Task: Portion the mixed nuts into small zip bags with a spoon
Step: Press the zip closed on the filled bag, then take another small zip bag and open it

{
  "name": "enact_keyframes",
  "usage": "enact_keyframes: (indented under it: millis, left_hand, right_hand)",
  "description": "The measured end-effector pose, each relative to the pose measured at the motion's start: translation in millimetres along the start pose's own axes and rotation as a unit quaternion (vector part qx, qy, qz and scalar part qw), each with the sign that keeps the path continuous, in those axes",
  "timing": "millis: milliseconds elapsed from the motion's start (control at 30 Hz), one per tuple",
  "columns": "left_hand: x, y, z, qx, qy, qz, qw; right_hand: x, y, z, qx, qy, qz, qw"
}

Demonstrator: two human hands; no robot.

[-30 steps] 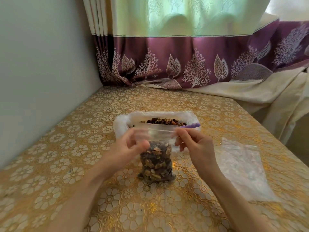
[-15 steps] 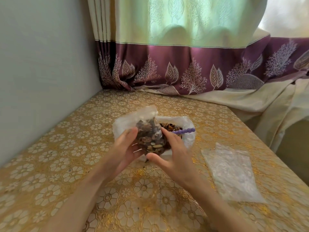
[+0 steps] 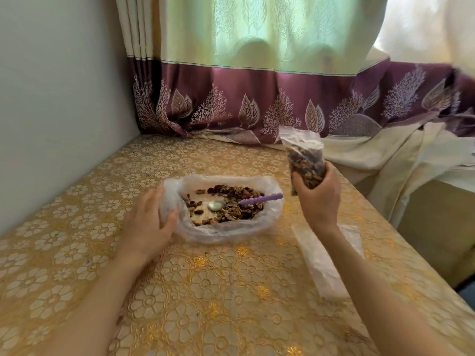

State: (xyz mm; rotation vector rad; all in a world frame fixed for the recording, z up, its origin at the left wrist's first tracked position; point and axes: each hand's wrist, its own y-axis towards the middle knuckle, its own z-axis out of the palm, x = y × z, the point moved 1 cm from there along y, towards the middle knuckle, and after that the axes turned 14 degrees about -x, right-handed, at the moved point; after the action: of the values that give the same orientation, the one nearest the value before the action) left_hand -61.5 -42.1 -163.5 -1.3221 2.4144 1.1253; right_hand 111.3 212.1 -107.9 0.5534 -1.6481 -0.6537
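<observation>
While the right hand [image 3: 317,199] grips the filled zip bag [image 3: 304,160] round its lower half, fingers curled about it and the bag lifted above the table [image 3: 205,291], the left hand [image 3: 149,224] rests with fingers nearly straight against the left rim of the big plastic bag [image 3: 223,232] of mixed nuts [image 3: 236,204]. The spoon [image 3: 244,201], purple-handled, lies inside among the nuts, bowl toward the left. The filled bag looks soft and lumpy, probably light, with thin slippery film; holding it round the packed part, as now, seems safer than by the loose top, which stands up crumpled, and whether it is sealed cannot be told. Tilted, it could spill. Empty zip bags [image 3: 326,263] lie flat just under the right forearm, limp and likely to slide or cling together; a pinch at one corner should lift one. The table's right edge runs close beside them, with draped cloth beyond. There is open tabletop behind the big bag toward the curtain [image 3: 244,104], and a wall [image 3: 51,111] closes the left side.
</observation>
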Motion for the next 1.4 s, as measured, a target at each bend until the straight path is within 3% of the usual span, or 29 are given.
enact_keyframes:
  millis: [100,267,433,533,633,700,767,833,933,1000,1233,1400]
  left_hand:
    - [7,-2,11,0.079,0.078,-0.007,0.994]
    - [5,0,12,0.068,0.095,0.0,0.993]
    - [5,0,12,0.073,0.102,-0.002,0.992]
    - [4,0,12,0.069,0.094,-0.005,0.993]
    - [4,1,11,0.068,0.086,-0.009,0.994]
    - [4,1,10,0.068,0.083,-0.01,0.994]
    - [4,1,10,0.07,0.083,-0.009,0.994]
    - [4,0,9,0.071,0.078,-0.01,0.994]
    - [4,0,8,0.071,0.07,-0.01,0.995]
    - [4,0,7,0.071,0.069,-0.011,0.995]
    - [2,0,4,0.064,0.056,-0.011,0.996]
    - [-11,-4,-3,-0.009,-0.029,-0.034,0.999]
  right_hand:
    - [-36,24,13,0.055,-0.138,0.055,0.987]
    - [-75,33,32,0.139,-0.236,0.103,0.956]
    - [-87,40,36,0.211,-0.307,0.098,0.923]
    - [-89,42,28,0.235,-0.302,0.081,0.921]
    - [-83,36,12,0.191,-0.301,0.024,0.934]
    - [-74,28,-2,0.132,-0.236,-0.044,0.962]
    - [-66,21,-18,0.144,-0.159,-0.099,0.972]
    - [-62,13,-31,0.227,-0.156,-0.152,0.949]
    - [-65,3,-41,0.378,-0.273,-0.187,0.865]
    - [-69,-2,-44,0.413,-0.301,-0.175,0.841]
    - [-54,-1,-46,0.332,-0.201,-0.166,0.906]
    - [-16,8,-57,0.387,0.008,0.009,0.922]
